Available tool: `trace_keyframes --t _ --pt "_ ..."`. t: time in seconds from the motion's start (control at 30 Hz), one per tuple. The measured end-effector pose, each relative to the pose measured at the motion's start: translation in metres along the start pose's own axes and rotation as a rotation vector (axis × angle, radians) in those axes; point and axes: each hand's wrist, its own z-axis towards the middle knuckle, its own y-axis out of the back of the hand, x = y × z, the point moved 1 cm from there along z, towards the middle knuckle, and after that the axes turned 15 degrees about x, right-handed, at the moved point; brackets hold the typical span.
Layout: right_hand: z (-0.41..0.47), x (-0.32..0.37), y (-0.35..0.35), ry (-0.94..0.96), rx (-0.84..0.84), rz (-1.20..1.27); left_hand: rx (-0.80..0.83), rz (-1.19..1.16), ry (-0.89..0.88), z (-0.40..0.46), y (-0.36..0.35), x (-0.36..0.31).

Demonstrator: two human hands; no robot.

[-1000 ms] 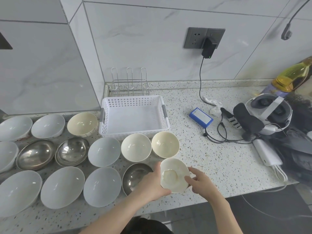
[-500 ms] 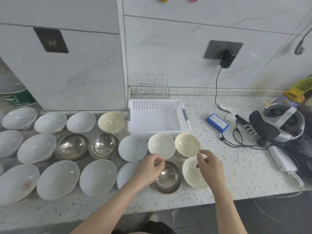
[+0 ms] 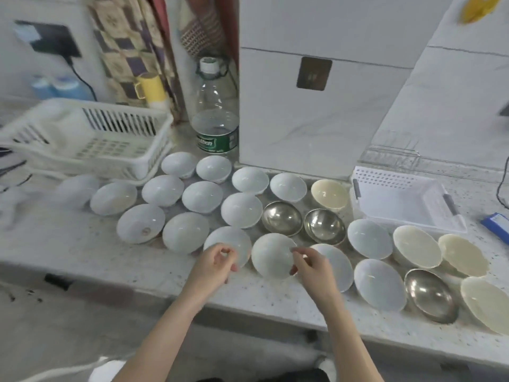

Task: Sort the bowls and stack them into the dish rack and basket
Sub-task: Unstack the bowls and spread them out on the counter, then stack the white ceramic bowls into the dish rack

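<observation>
- Speckled stone counter [image 3: 82,252] against white tiled walls; frame is motion-blurred, worst at left.
- Left hand [image 3: 213,264]: fingers curled, thumb and forefinger nearly meeting, nothing held; hovers over the near edge of a pale blue bowl [image 3: 228,244].
- Right hand [image 3: 311,267]: fingers loosely bent at the right rim of the pale blue bowl in front [image 3: 271,256]; contact cannot be confirmed.
- Handling, judged: glazed ceramic, rigid, slick, chips easily; take by the rim, thumb inside. Steel bowls [image 3: 281,217] lighter, dent-tolerant.
- Cream bowls [image 3: 329,194] sit at right.
- White perforated basket [image 3: 407,199] and wire dish rack [image 3: 391,155] at far right, holding no bowls. Slatted basket [image 3: 91,139] at left.
</observation>
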Motion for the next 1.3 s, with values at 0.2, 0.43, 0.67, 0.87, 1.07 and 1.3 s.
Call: trace_keyframes --t 0.2,0.43,0.67,0.87,1.07,1.3 --pt "0.005 0.046 -0.109 0.016 0.211 -0.03 -0.21 -0.209 0.104 -0.041 0.105 0.055" --pt "0.017 0.088 -0.188 -0.02 0.422 -0.068 -0.364 -0.414 0.143 -0.061 0.179 0.094" --pt "0.04 0.121 -0.254 -0.164 0.527 0.161 -0.434 -0.527 0.157 -0.058 0.237 0.111" --pt "0.09 0.15 -0.342 -0.415 0.59 0.627 -0.438 -0.548 0.187 -0.02 0.32 0.119" --pt "0.147 0.169 -0.415 -0.655 0.59 0.909 -0.331 -0.558 0.324 0.032 0.392 0.119" --pt "0.179 0.177 -0.448 -0.722 0.261 0.933 -0.253 -0.587 0.417 0.07 0.43 0.119"
